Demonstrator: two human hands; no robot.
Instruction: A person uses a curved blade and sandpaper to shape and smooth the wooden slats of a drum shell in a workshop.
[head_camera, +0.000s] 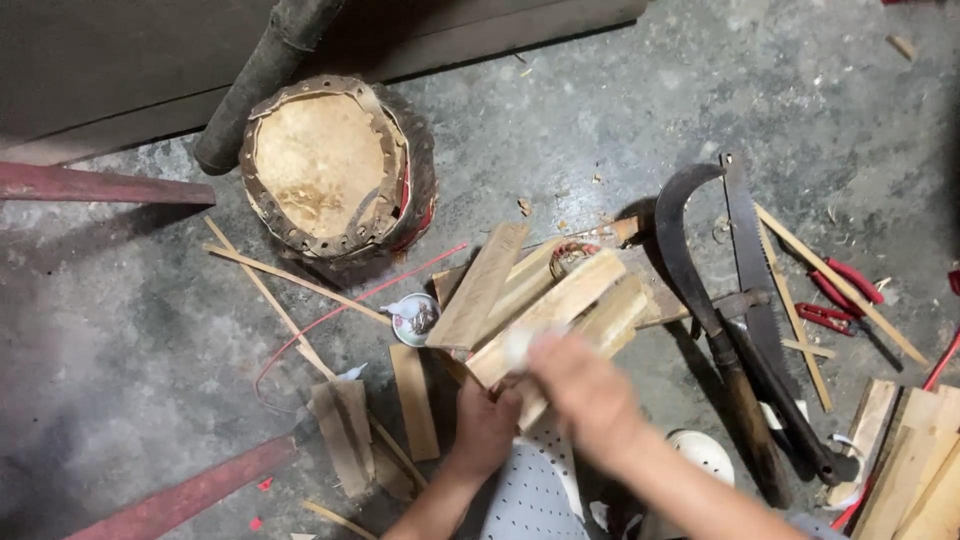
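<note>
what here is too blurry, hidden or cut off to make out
- Right hand, head view: smeared by motion; fingers and whatever pale thing it touches are unreadable, so its grip cannot be told.
- Left hand: holds the wooden slats from below; its fingertips are hidden behind them.
- Small dish: contents too small to identify.
- Planks: cut off by the right and bottom edges.

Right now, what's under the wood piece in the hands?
Under the wood piece: more stacked wooden slats and a small round tin, partly covered. The floor below is hidden. The left hand grips the piece's near end.
</note>
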